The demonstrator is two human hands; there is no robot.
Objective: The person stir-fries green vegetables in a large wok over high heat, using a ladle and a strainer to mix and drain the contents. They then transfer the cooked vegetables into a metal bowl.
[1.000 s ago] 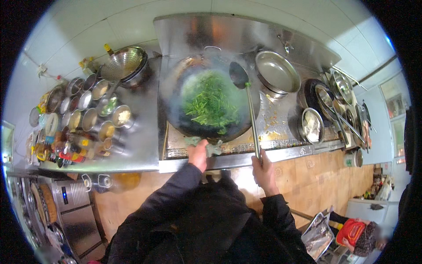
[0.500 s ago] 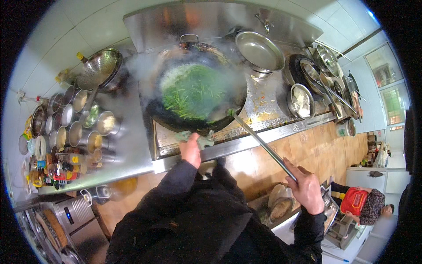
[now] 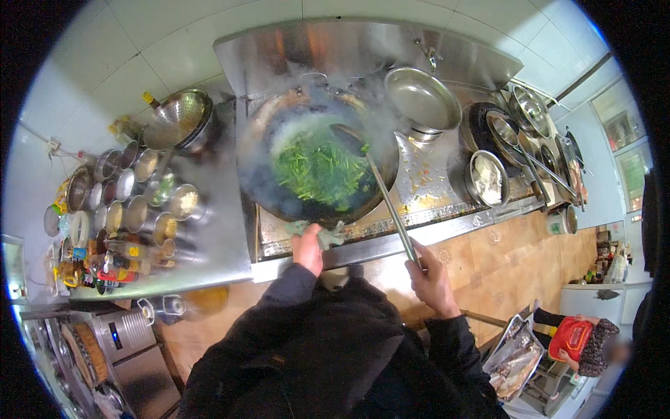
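Right hand [image 3: 433, 281] is swinging inward, gripping the ladle [image 3: 388, 199], bringing its bowl [image 3: 344, 133] back to the greens [image 3: 314, 166]; left hand [image 3: 307, 250] is clutching a cloth [image 3: 329, 235] at the wok [image 3: 364, 208].

Tight Quarters, Two Open Lanes

A strip of steel counter [image 3: 222, 227] lies open between crowded metal bowls [image 3: 137, 214] and the wok [image 3: 279, 202]. The left hand [image 3: 308, 251], on a cloth [image 3: 331, 238], blocks the near rim; a ladle [image 3: 392, 209] in the right hand [image 3: 431, 281] slants across the right. Beyond, open stovetop [image 3: 434, 178] ends at a basin [image 3: 419, 105] behind and a white-filled bowl [image 3: 475, 197] alongside.
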